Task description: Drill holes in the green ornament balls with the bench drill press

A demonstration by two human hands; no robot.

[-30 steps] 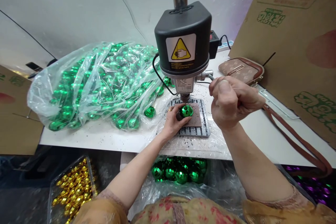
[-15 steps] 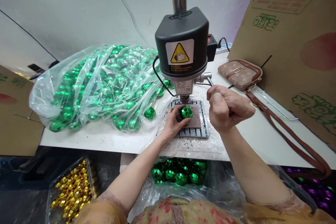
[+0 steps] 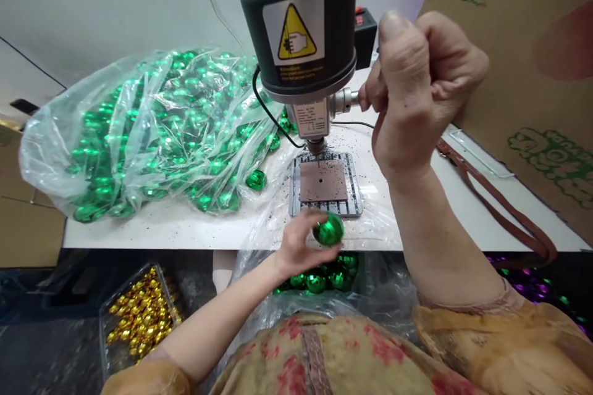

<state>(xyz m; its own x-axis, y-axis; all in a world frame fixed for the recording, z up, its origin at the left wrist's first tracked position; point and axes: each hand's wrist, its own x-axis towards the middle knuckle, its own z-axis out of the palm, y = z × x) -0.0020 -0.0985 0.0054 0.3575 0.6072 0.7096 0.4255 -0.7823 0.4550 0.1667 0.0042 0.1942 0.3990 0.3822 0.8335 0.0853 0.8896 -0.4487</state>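
Observation:
My left hand (image 3: 299, 245) pinches a faceted green ball (image 3: 328, 229) at the table's front edge, just in front of the ribbed drill base (image 3: 324, 208). A brown pad (image 3: 323, 180) with a small hole lies bare on that base under the bit. My right hand (image 3: 412, 89) is raised and closed around the feed lever (image 3: 346, 100) of the small black bench drill (image 3: 299, 31).
A clear bag (image 3: 143, 129) full of green balls lies on the left of the white table (image 3: 162, 231). More green balls (image 3: 319, 281) sit in plastic under the front edge. A tray of gold pieces (image 3: 139, 315) is lower left. Cardboard (image 3: 523, 55) and a brown strap (image 3: 500, 203) are at right.
My left hand has pulled the green ball off the pad toward me. My right hand has swung the lever up, and the drill head has risen off the pad.

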